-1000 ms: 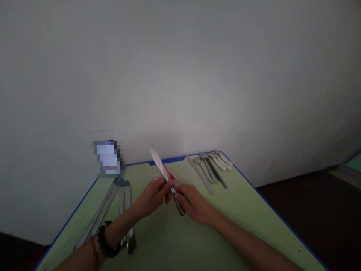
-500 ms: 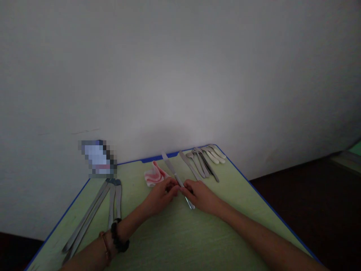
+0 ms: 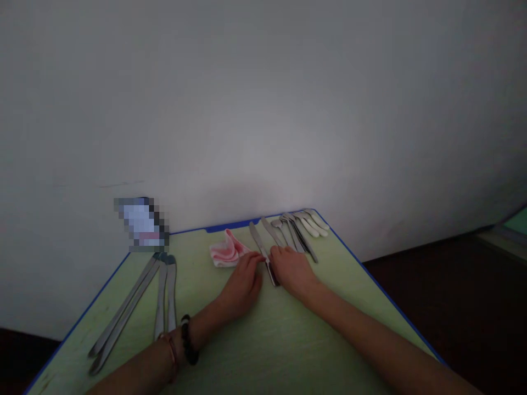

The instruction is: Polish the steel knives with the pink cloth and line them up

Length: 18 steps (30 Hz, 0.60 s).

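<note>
A table knife (image 3: pixel 258 248) lies on the green table (image 3: pixel 263 340), blade pointing to the far edge. My right hand (image 3: pixel 293 269) rests palm down beside the handle, with thumb and fingers closed on it. My left hand (image 3: pixel 244 281) lies flat on the table left of the knife, fingers stretched out and fingertips touching it. A crumpled pink and white cloth (image 3: pixel 225 254) lies just beyond my left hand, apart from it.
A row of several knives and spoons (image 3: pixel 298 229) lies at the far right corner, next to the knife. Three long knives (image 3: pixel 138 300) lie at the left edge. A blurred object (image 3: pixel 142 224) stands at the far left corner against the wall. Dark floor lies to the right.
The knife was held up over the cloth, then lowered to the table and slid right toward the cutlery row. The cloth was let go and lies on the table.
</note>
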Tool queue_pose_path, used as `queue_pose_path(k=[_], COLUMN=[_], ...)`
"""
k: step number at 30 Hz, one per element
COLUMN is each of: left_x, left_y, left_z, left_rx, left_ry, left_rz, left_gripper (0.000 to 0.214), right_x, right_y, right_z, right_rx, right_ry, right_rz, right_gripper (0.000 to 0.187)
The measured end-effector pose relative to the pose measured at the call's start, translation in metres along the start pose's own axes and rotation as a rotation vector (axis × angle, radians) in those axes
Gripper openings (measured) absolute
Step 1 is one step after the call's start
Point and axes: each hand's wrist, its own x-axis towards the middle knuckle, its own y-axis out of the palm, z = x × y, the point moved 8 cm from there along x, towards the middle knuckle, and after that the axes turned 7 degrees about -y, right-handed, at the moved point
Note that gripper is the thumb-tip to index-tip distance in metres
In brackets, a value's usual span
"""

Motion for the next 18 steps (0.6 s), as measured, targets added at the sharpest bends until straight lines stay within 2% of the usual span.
queue_pose_path(k=[2, 4, 7, 10, 18], left_x=[-0.001, 0.001, 0.009, 0.018, 0.030], left_y=[0.009, 0.016, 0.024, 0.029, 0.034], left_z=[-0.001, 0.000, 0.002, 0.003, 0.004], left_rx=[0.094, 0.193, 0.322, 0.408, 0.461], left_ry=[0.000, -0.023, -0.071, -0.091, -0.079], left_rz=[0.017, 0.027, 0.051, 0.083, 0.101], left_gripper=[0.039, 0.045, 0.050, 0.054, 0.055], right_x=[-0.009, -0.018, -0.026, -0.028, -0.028], right_y=[-0.006, -0.008, -0.001, 0.005, 0.009], right_z=[-0.001, -0.007, -0.016, -0.014, -0.004], right_rx=[-0.061, -0.093, -0.077, -0.066, -0.040], right_ry=[-0.118, -0.134, -0.082, -0.062, -0.089], right_rz=[-0.102, -0.167, -0.157, -0.136, -0.069], right_gripper=[0.025, 0.027, 0.031, 0.036, 0.049])
